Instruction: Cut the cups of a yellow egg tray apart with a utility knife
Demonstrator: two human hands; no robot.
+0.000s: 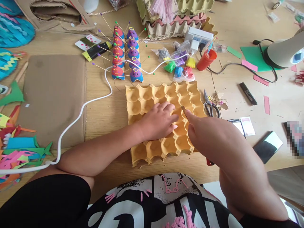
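A yellow cardboard egg tray (155,148) lies on the wooden table in front of me. My left hand (159,119) rests over its middle, fingers bent onto the ridges and gripping the card. In my right hand (201,129) is a knife (184,110), its narrow blade pointing down into the tray between cups, right of my left fingers. My fist hides most of its handle; a red end (210,162) shows below my wrist. Just past the tray's right edge lie scissors with black handles (209,106).
Painted egg-carton pieces (118,50) stand in two rows behind the tray, bristling with pin-tipped sticks. A white cable (82,110) crosses the table on the left. Bags of coloured clay (178,72), a red cup (206,59), a power strip (199,35) and a glossy dark phone (268,146) lie around.
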